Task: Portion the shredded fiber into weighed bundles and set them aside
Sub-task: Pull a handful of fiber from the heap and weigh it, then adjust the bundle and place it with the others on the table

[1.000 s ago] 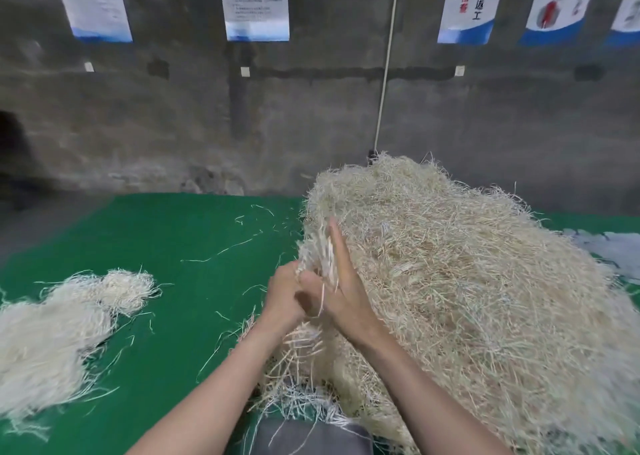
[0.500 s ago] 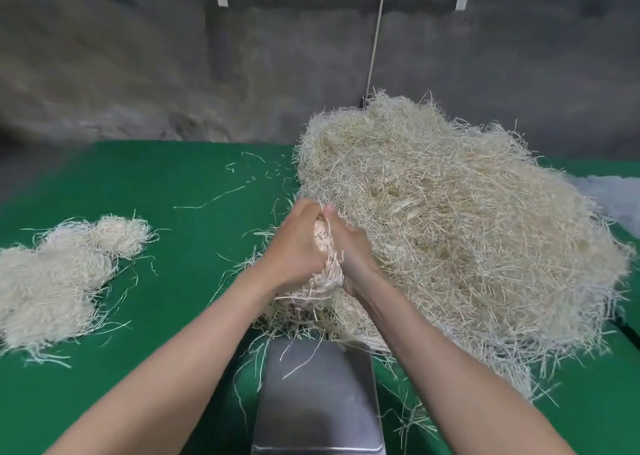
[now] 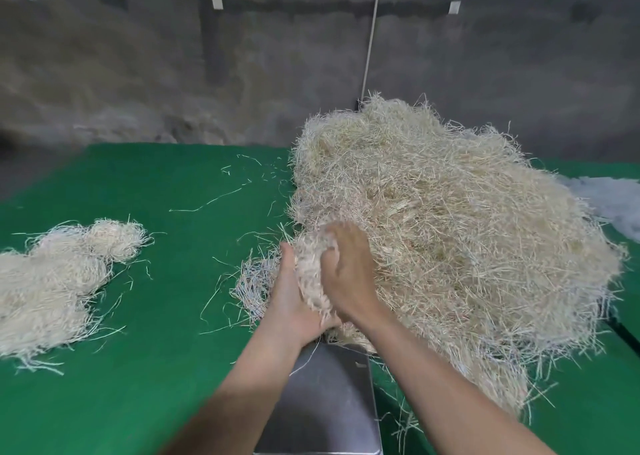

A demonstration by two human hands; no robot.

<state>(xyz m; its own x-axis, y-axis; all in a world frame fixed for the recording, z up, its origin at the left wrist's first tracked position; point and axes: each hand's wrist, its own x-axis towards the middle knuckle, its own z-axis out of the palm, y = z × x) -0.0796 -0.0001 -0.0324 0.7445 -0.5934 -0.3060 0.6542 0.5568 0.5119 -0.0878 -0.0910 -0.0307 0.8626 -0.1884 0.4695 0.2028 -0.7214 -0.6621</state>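
Table [image 3: 156,316]: green, unchanged.
Fiber heap [image 3: 450,229]: on the right; a tuft [image 3: 311,267] has now been lifted from its near edge.
Set-aside bundles [image 3: 52,281]: far left, as before.
Steel pan [image 3: 325,402]: just beneath the tuft, holding only a stray strand.
Hands: left hand [image 3: 294,302] cups the tuft from below, right hand [image 3: 349,274] curls over it.
Meaning: weighing probably comes next.

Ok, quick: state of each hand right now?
Left hand: closed, holding the fiber tuft from the left.
Right hand: closed on the same fiber tuft.
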